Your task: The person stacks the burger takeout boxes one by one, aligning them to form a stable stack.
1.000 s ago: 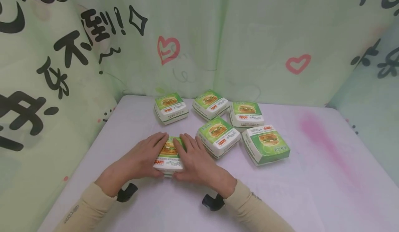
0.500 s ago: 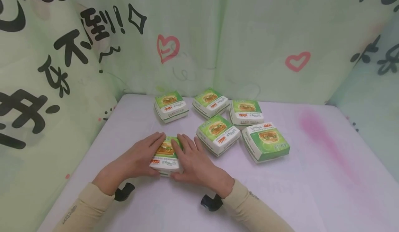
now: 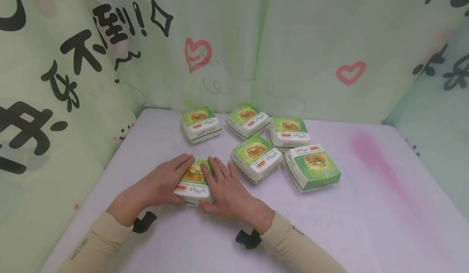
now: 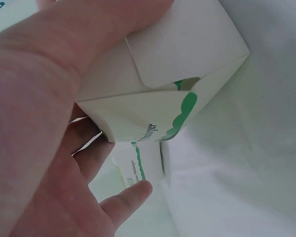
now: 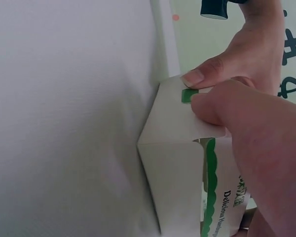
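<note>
A green and white burger box (image 3: 193, 177) with a hamburger picture on its lid sits between both hands, near the left-middle of the table. My left hand (image 3: 155, 185) grips its left side, and my right hand (image 3: 232, 191) grips its right side. Both thumbs press the near face; the right wrist view shows the left thumb and the right thumb almost meeting at a small green patch. In the left wrist view, the box (image 4: 187, 39) has a slim gap beside its front flap. The right hand's fingers cover part of the lid.
Several matching burger boxes stand behind and to the right: one at the back left (image 3: 200, 124), one at the back middle (image 3: 247, 120), others in a loose cluster by the right hand (image 3: 256, 159). A white-covered table (image 3: 329, 232) meets a printed green curtain (image 3: 293, 40).
Both hands and the held burger box have slid slightly left, widening the distance to the cluster. The grip looks the same, and the other boxes have stayed put.
</note>
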Action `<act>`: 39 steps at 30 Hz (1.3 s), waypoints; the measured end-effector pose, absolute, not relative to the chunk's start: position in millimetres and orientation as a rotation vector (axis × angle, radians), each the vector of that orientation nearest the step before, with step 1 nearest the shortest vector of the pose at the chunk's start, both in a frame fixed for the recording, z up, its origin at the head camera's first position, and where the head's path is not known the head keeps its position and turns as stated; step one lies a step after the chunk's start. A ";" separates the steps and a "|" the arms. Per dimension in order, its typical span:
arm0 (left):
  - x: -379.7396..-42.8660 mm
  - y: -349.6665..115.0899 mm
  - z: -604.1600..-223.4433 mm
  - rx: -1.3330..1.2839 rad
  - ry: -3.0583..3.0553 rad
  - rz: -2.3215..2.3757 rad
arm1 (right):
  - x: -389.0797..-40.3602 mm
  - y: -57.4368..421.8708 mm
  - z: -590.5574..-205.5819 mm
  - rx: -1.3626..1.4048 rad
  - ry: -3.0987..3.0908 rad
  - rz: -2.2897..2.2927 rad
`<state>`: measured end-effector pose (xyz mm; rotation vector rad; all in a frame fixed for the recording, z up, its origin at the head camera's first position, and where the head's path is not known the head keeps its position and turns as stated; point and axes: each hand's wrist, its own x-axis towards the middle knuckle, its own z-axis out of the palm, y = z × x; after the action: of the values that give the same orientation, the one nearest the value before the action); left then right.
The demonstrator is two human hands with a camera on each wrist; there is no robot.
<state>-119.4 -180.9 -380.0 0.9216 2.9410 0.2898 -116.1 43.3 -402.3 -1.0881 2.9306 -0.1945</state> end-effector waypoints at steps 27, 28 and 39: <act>-122.2 -185.8 -376.0 0.834 2.869 0.277 | -120.5 57.8 -399.7 -1.131 2.845 -0.331; -122.1 -186.0 -375.7 0.827 2.861 0.280 | -121.0 60.2 -397.6 -1.135 2.839 -0.347; -124.4 -183.4 -369.0 0.800 2.829 0.304 | -125.9 82.4 -384.2 -1.225 2.845 -0.371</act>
<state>-124.4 -183.4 -369.0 0.8004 2.8292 0.3045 -125.9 82.4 -384.2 -1.2252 2.8452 -0.3712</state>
